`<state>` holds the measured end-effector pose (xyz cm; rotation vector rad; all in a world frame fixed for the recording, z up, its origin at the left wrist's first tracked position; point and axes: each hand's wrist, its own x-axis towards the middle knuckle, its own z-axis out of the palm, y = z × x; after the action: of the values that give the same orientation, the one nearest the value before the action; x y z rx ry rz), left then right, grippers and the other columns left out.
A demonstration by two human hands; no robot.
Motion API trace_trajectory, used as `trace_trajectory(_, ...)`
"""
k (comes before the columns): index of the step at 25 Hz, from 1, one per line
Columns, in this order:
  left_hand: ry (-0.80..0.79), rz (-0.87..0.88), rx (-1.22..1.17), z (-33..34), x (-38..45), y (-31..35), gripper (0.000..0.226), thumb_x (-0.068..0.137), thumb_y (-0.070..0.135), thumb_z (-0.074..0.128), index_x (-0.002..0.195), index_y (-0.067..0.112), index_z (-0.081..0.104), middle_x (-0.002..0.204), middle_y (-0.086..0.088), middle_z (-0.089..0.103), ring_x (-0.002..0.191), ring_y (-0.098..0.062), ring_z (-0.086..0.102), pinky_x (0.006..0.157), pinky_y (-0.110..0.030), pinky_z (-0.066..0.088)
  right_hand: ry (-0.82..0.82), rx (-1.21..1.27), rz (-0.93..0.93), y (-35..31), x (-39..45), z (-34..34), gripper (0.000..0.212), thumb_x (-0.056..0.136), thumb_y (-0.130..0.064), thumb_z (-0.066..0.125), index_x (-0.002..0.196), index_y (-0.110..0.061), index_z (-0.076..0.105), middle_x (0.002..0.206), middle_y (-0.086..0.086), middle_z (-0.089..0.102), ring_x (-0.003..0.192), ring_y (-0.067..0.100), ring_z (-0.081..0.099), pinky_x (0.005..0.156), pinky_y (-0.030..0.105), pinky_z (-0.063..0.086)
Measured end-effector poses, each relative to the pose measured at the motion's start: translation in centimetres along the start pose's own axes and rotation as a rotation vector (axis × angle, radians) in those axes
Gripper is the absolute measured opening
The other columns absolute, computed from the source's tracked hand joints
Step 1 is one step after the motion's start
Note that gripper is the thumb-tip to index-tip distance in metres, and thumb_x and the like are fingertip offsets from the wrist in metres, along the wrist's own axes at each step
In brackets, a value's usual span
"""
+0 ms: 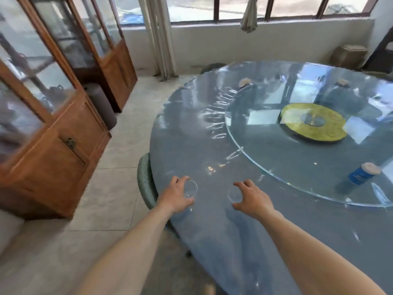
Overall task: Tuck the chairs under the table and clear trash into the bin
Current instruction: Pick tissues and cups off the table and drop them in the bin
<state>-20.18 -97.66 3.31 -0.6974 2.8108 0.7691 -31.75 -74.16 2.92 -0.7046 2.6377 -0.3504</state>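
Note:
My left hand [177,195] grips a clear plastic cup [190,188] just above the near left edge of the round blue-grey table [191,128]. My right hand [253,198] curls round a second clear plastic cup [234,195] standing on the table beside it. A green woven chair [145,182] is tucked under the table's left edge, only its backrest showing. A blue can with a pale lid [363,173] lies on the glass turntable [265,150]. Two small crumpled scraps [245,81] [342,82] lie at the table's far side.
Two tall wooden glass-door cabinets [70,133] [114,60] stand along the left wall, with a dark round stool [102,103] between them. A yellow-green disc [312,122] sits at the turntable's centre. Another chair back [212,67] shows beyond the table. Tiled floor [119,145] runs between cabinets and table.

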Motion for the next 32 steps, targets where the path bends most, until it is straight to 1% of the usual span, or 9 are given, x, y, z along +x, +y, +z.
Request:
trace_trajectory(3, 0.095, -0.115, -0.078, -4.2, -3.8, -10.5, 0.074, 0.077, 0.042, 0.072, 0.142, 0.027, 0.04, 0.133, -0.005, 0.04, 0.117, -0.028, 0.057, 0.093, -0.036, 0.048, -0.019, -0.037, -0.149, -11.1, 1.0, 2.6, 0.075, 0.075, -0.045, 0.067, 0.143, -0.035, 0.038, 0.133, -0.004, 0.043, 0.116, 0.022, 0.057, 0.087, 0.033, 0.046)
trace_trajectory(8, 0.128, -0.294, -0.142, -9.4, -10.6, -26.5, 0.082, 0.075, 0.054, 0.069, 0.145, 0.027, 0.036, 0.136, -0.001, 0.036, 0.116, -0.023, 0.056, 0.093, -0.038, 0.05, -0.038, -0.069, -0.349, -27.6, 1.9, 7.6, 0.074, 0.077, -0.045, 0.068, 0.143, -0.034, 0.037, 0.134, -0.003, 0.045, 0.114, 0.023, 0.058, 0.085, 0.035, 0.05)
trace_trajectory(13, 0.178, -0.378, -0.177, -12.5, -14.7, -35.7, 0.079, 0.075, 0.053, 0.069, 0.144, 0.031, 0.037, 0.136, 0.002, 0.035, 0.113, -0.021, 0.057, 0.09, -0.039, 0.052, -0.062, -0.029, -0.454, -38.7, 2.4, 11.2, 0.08, 0.076, -0.042, 0.073, 0.144, -0.032, 0.033, 0.139, -0.003, 0.046, 0.114, 0.02, 0.059, 0.083, 0.038, 0.052)
trace_trajectory(15, 0.189, -0.398, -0.199, -13.4, -14.9, -37.7, 0.077, 0.076, 0.05, 0.071, 0.143, 0.031, 0.037, 0.134, 0.002, 0.035, 0.112, -0.02, 0.057, 0.088, -0.037, 0.052, -0.059, -0.043, -0.462, -41.1, 3.0, 12.2, 0.077, 0.076, -0.041, 0.074, 0.141, -0.029, 0.035, 0.139, -0.004, 0.047, 0.115, 0.017, 0.058, 0.082, 0.037, 0.053)
trace_trajectory(18, 0.209, -0.418, -0.217, -14.9, -14.1, -40.6, 0.075, 0.075, 0.05, 0.071, 0.141, 0.031, 0.04, 0.13, 0.001, 0.037, 0.109, -0.019, 0.057, 0.087, -0.036, 0.052, -0.078, -0.088, -0.475, -43.8, 5.0, 13.1, 0.075, 0.075, -0.04, 0.074, 0.139, -0.029, 0.037, 0.139, -0.005, 0.047, 0.108, 0.015, 0.061, 0.079, 0.034, 0.053)
trace_trajectory(22, 0.203, -0.425, -0.245, -17.1, -10.5, -43.4, 0.075, 0.076, 0.051, 0.07, 0.141, 0.03, 0.039, 0.136, 0.001, 0.035, 0.112, -0.02, 0.057, 0.089, -0.037, 0.051, -0.109, -0.096, -0.462, -46.1, 9.5, 14.2, 0.074, 0.075, -0.042, 0.074, 0.139, -0.031, 0.038, 0.138, -0.006, 0.047, 0.108, 0.015, 0.061, 0.078, 0.034, 0.054)
trace_trajectory(27, 0.154, -0.436, -0.234, -20.9, -2.4, -47.3, 0.076, 0.076, 0.051, 0.071, 0.141, 0.029, 0.04, 0.134, 0.001, 0.034, 0.111, -0.022, 0.056, 0.091, -0.04, 0.051, -0.136, -0.082, -0.455, -49.8, 18.3, 15.0, 0.075, 0.076, -0.047, 0.072, 0.141, -0.032, 0.036, 0.139, -0.007, 0.047, 0.108, 0.015, 0.06, 0.073, 0.032, 0.054)
trace_trajectory(30, 0.095, -0.451, -0.181, -23.8, 3.7, -49.2, 0.077, 0.077, 0.051, 0.071, 0.143, 0.028, 0.038, 0.139, 0.001, 0.034, 0.113, -0.022, 0.056, 0.089, -0.038, 0.05, -0.151, -0.05, -0.419, -52.0, 24.6, 13.8, 0.077, 0.077, -0.048, 0.071, 0.143, -0.032, 0.034, 0.141, -0.007, 0.045, 0.106, 0.015, 0.062, 0.075, 0.036, 0.057)
trace_trajectory(32, 0.061, -0.433, -0.179, -25.6, 7.8, -49.5, 0.078, 0.079, 0.05, 0.07, 0.145, 0.025, 0.037, 0.139, 0.001, 0.036, 0.116, -0.021, 0.054, 0.091, -0.039, 0.049, -0.164, -0.03, -0.389, -52.8, 28.3, 12.7, 0.077, 0.078, -0.046, 0.071, 0.144, -0.031, 0.034, 0.142, -0.007, 0.044, 0.108, 0.016, 0.061, 0.076, 0.037, 0.057)
